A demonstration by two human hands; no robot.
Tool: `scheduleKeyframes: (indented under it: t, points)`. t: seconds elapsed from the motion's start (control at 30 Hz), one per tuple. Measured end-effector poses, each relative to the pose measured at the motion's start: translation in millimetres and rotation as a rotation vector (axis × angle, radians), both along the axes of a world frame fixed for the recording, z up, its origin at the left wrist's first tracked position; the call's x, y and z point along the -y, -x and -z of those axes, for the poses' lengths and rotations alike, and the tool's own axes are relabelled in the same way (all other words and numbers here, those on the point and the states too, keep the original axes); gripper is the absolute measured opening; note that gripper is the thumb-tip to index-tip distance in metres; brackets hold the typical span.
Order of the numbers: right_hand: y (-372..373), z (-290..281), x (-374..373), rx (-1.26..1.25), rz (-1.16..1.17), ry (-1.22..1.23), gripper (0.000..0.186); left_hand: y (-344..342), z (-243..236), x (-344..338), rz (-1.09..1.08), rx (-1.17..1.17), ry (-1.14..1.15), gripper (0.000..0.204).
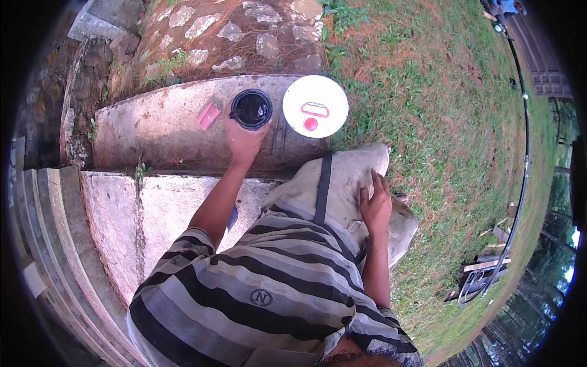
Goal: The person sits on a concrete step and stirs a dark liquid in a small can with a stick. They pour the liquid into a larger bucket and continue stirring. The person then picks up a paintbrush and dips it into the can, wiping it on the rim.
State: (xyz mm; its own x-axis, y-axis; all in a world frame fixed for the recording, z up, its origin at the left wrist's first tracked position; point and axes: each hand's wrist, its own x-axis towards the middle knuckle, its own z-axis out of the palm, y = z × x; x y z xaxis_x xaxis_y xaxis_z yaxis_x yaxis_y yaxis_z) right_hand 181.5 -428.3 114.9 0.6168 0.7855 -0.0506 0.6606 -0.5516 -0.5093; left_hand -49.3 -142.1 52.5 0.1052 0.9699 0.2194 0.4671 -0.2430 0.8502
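My left hand (243, 139) is wrapped round the near side of a black round tub (252, 109) on the stone ledge. Its inside looks dark and glossy; I cannot tell what is in it. Just left of that hand lies a small pinkish-red block-shaped thing (209, 116). To the right of the tub stands a white round container (315, 92), its top marked by a red-edged handle shape and a red round cap. My right hand (375, 205) rests on my light trousers over the thigh, fingers stretched out and holding nothing.
The stone ledge (153, 131) runs across in front of me, with a stone-set slope (232, 37) beyond it. Concrete steps (55, 214) descend at the left. Grass (446, 183) spreads to the right, where a long black pole (526, 140) and some dark gear (480, 278) lie.
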Motion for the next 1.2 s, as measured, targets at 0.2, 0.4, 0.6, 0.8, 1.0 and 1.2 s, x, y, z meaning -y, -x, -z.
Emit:
scheduleKeyframes:
  t: [0.2, 0.4, 0.6, 0.8, 1.0, 1.2]
  points:
    - [33.0, -86.0, -100.5, -0.144, -0.126, -0.274, 0.059, -64.3, -46.8, 15.0, 0.265, 0.009, -0.102, 0.101]
    - [33.9, -87.2, -186.9, 0.076, -0.369, -0.298, 0.053, -96.6, -11.7, 29.2, 0.350, 0.007, -0.263, 0.098]
    - [-9.8, -71.2, -193.3, 0.011, -0.394, -0.220, 0.037, -110.6, -30.7, 40.0, 0.310, -0.028, -0.189, 0.093]
    - [-10.7, -65.5, -199.3, -0.027, -0.456, -0.204, 0.037, -115.2, -28.0, 37.3, 0.347, -0.052, -0.251, 0.099]
    - [-44.7, -76.7, -190.2, -0.073, -0.584, -0.244, 0.026, -112.6, -31.5, 27.2, 0.421, -0.049, -0.148, 0.102]
    - [-64.3, -66.5, -191.6, -0.106, -0.665, -0.264, 0.022, -112.0, -50.5, 26.0, 0.547, -0.103, 0.021, 0.100]
